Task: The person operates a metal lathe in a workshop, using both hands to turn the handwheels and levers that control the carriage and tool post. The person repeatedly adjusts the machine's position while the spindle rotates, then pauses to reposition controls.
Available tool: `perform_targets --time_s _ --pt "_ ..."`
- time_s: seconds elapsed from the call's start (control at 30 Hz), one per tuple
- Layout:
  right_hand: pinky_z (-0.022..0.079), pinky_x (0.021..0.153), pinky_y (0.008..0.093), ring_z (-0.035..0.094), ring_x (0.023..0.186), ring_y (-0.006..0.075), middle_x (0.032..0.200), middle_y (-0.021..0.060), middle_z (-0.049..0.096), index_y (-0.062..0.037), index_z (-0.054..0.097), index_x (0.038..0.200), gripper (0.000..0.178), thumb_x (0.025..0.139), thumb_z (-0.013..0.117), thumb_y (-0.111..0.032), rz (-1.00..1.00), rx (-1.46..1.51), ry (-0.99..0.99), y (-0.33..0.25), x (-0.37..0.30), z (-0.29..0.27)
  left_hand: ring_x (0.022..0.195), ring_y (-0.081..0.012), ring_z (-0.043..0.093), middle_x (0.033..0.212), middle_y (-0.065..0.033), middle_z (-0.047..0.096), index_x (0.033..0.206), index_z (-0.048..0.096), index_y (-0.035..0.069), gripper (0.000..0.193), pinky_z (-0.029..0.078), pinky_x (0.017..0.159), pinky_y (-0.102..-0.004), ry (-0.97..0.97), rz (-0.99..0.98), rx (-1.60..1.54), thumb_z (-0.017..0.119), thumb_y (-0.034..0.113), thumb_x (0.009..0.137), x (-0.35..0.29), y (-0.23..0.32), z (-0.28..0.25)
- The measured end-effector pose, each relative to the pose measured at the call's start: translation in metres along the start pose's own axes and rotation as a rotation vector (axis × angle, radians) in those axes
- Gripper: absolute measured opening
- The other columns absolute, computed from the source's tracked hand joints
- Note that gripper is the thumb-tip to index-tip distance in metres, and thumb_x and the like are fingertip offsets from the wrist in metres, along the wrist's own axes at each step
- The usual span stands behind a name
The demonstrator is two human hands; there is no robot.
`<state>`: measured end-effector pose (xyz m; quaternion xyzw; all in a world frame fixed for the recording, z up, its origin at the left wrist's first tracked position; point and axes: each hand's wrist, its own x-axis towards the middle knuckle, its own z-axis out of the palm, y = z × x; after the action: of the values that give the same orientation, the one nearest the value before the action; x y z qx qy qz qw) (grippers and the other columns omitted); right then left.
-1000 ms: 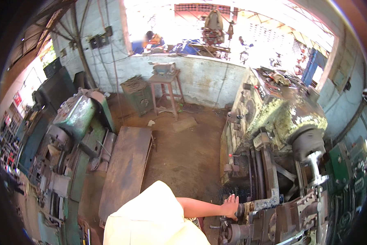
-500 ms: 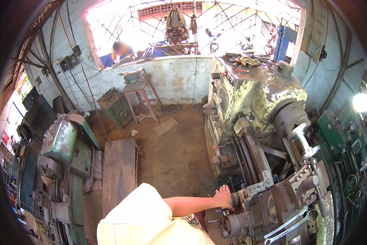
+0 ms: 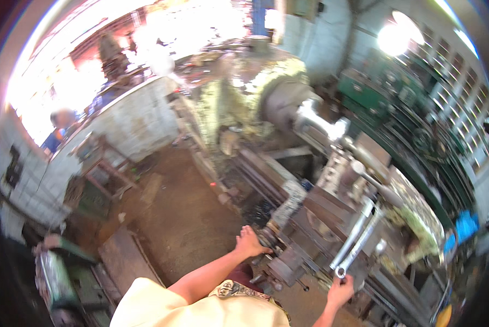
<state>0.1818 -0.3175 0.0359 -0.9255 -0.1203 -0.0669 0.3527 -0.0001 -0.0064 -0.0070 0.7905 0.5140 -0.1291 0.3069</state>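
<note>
My left hand (image 3: 249,243) is against a round knob (image 3: 267,238) at the near side of the lathe carriage; its fingers look stretched out and apart. Down at the carriage's right end, my right hand (image 3: 340,292) is closed on the ring end of a long combination wrench (image 3: 356,234). A second wrench (image 3: 371,234) lies alongside it. The tool post handle (image 3: 380,187) stands beyond them. In the lathe chuck (image 3: 285,103) sits a shiny flanged metal part (image 3: 318,124). The picture is smeared by motion.
Behind the lathe stands a green machine (image 3: 372,98) by the wall. A wooden board (image 3: 127,256) and another green machine (image 3: 59,275) are at the left. A small stand (image 3: 111,169) is by the low wall (image 3: 130,120). A blue cloth-like thing (image 3: 465,229) hangs at the right.
The view has swung right and tilted. My right hand has come into view and taken hold of a wrench end. My left hand stays by the knob.
</note>
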Motion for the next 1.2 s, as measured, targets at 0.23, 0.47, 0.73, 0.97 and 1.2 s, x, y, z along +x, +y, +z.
perform_targets --time_s 0.23,0.47,0.73,0.97,1.2 --pt "0.048 0.059 0.0409 0.065 0.06 0.0282 0.067 0.0136 0.066 -0.0028 0.066 0.092 0.016 0.079 0.072 -0.011 0.084 0.061 -0.007 -0.014 -0.001 -0.006 0.151 -0.0349 0.01 0.16 -0.0277 0.006 0.15 -0.004 -0.012 0.152 0.017 0.12 -0.0516 -0.06 -0.021 -0.054 0.084 0.068 0.055 0.006 -0.003 -0.001" --pt "0.047 0.058 0.0398 0.061 0.056 0.0269 0.065 0.012 0.064 -0.0031 0.067 0.092 0.018 0.079 0.071 -0.014 0.115 0.074 -0.016 -0.019 -0.002 -0.009 0.151 -0.033 0.011 0.161 -0.0256 0.008 0.15 -0.002 -0.01 0.151 0.017 0.12 -0.0516 -0.04 -0.024 -0.088 0.085 0.066 0.054 0.004 -0.006 0.0" --pt "0.048 0.058 0.0379 0.062 0.057 0.0259 0.065 0.0117 0.064 -0.0032 0.068 0.093 0.02 0.08 0.073 -0.017 0.125 0.082 -0.024 -0.017 -0.001 -0.011 0.151 -0.033 0.012 0.161 -0.0257 0.009 0.15 -0.001 -0.011 0.15 0.018 0.119 -0.0519 -0.041 -0.024 -0.11 0.085 0.066 0.055 0.005 -0.01 0.001" --pt "0.048 0.058 0.0365 0.061 0.057 0.0232 0.063 0.0106 0.063 -0.003 0.069 0.093 0.022 0.079 0.075 -0.019 0.208 0.133 0.006 -0.013 0.0 -0.01 0.15 -0.0332 0.015 0.161 -0.0264 0.008 0.15 0.0 -0.011 0.149 0.022 0.119 -0.0465 -0.075 0.023 -0.138 0.082 0.07 0.056 0.006 -0.01 -0.006" --pt "0.046 0.056 0.0343 0.056 0.054 0.0178 0.061 0.0067 0.061 -0.0027 0.069 0.092 0.02 0.079 0.075 -0.016 0.23 0.247 0.044 -0.004 0.002 -0.003 0.144 -0.0343 0.03 0.154 -0.027 0.029 0.151 0.009 -0.011 0.131 0.031 0.115 -0.0416 -0.156 0.134 -0.424 0.082 0.059 0.067 0.035 -0.059 0.01"
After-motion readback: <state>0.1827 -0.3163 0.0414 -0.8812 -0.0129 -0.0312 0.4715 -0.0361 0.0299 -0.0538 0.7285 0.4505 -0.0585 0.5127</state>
